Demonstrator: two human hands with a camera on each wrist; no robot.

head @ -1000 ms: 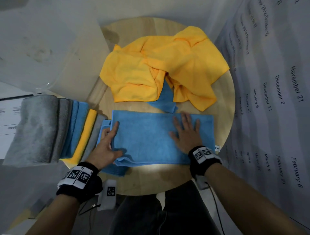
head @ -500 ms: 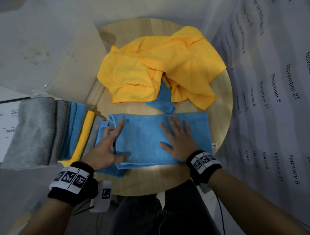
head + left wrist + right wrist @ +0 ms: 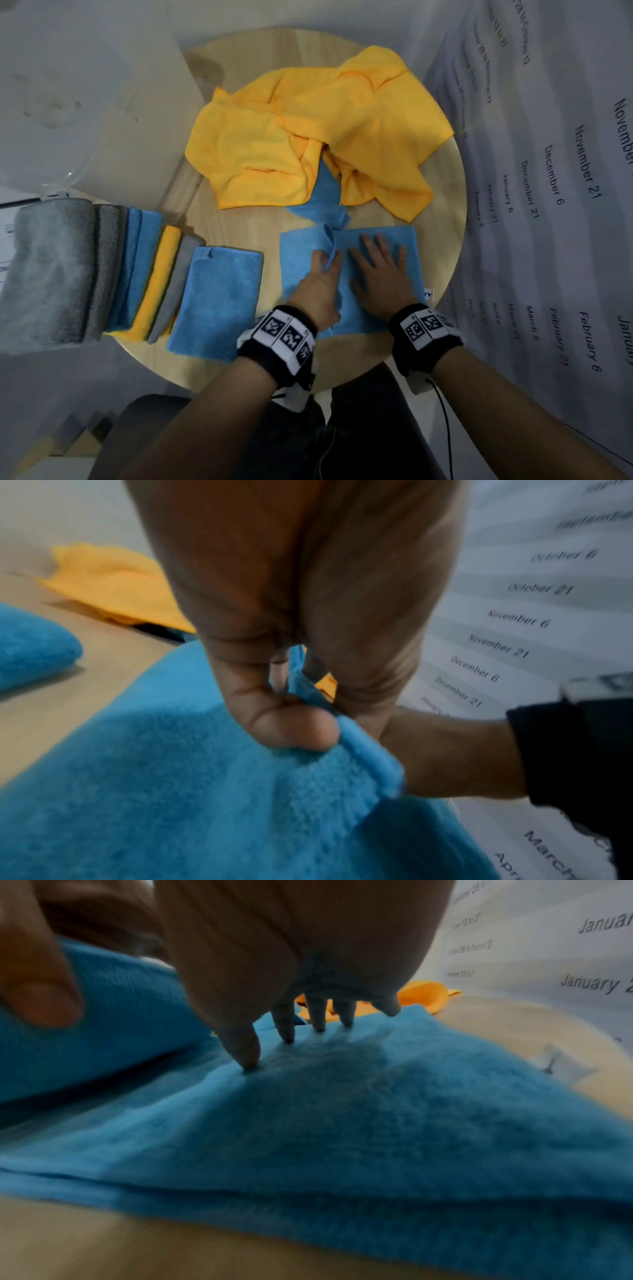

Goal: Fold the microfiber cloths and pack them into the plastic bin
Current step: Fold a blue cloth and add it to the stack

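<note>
A blue microfiber cloth [image 3: 376,308] lies on the round wooden table [image 3: 239,219], partly folded. My left hand [image 3: 320,284] pinches its left end [image 3: 363,750] between thumb and fingers and holds it up over the cloth's middle. My right hand [image 3: 380,274] lies flat on the right half, with spread fingertips [image 3: 250,1056] pressing the cloth [image 3: 377,1123] down. A folded blue cloth [image 3: 219,298] lies flat just to the left. Behind, crumpled yellow cloths [image 3: 308,144] cover another blue cloth [image 3: 322,202].
A row of folded grey, blue and yellow cloths [image 3: 102,270] stands at the table's left edge. A clear plastic bin or lid [image 3: 68,102] sits at the back left. A printed sheet with dates [image 3: 548,205] hangs on the right.
My left hand has lifted the cloth's left end and carried it right, over the middle, uncovering the folded blue cloth beside the row. The right hand stays pressing the right half.
</note>
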